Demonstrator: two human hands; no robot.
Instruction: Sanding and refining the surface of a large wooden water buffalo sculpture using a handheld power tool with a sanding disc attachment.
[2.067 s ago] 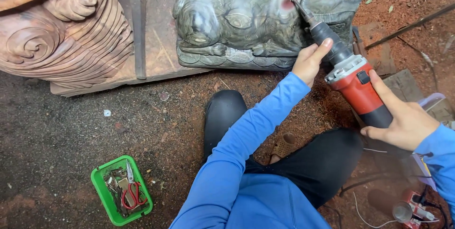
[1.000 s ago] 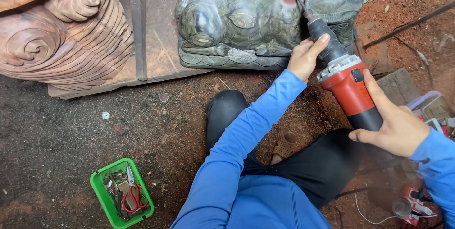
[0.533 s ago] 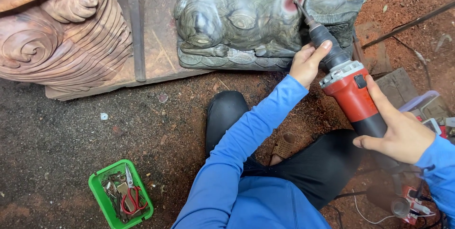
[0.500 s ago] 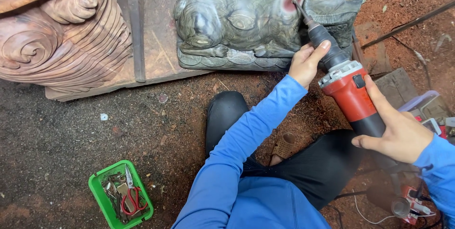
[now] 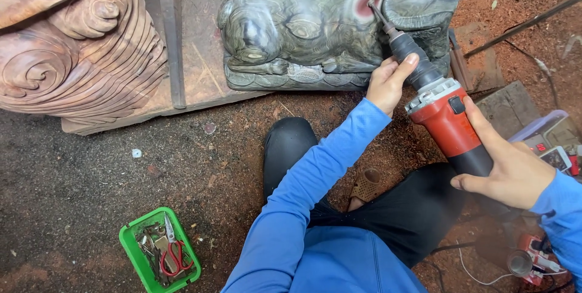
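Seen from the head camera, a person seated on red, dust-strewn ground works a red and black die grinder (image 5: 439,108) against a dark green carved animal figure (image 5: 315,26), its bit meeting a reddish worn patch (image 5: 371,0) near the figure's curved horn. The left hand (image 5: 388,80) curls its fingers around the tool's black nose just behind the bit, while the right hand (image 5: 512,171) wraps closed around the rear of the red body (both grips look firm, with no gap showing). Good carving here likely depends on keeping the front hand close to the tip for steering, letting the rear hand carry the weight, and touching the bit lightly so it does not skip across the grain. The figure rests on a wooden board (image 5: 194,44), beside a pale brown carving with spiral relief (image 5: 66,56). At lower left, well apart from the work, 1 green plastic tray (image 5: 130,241) holds red-handled pliers (image 5: 173,256) and assorted small metal bits, too tangled to tell apart.
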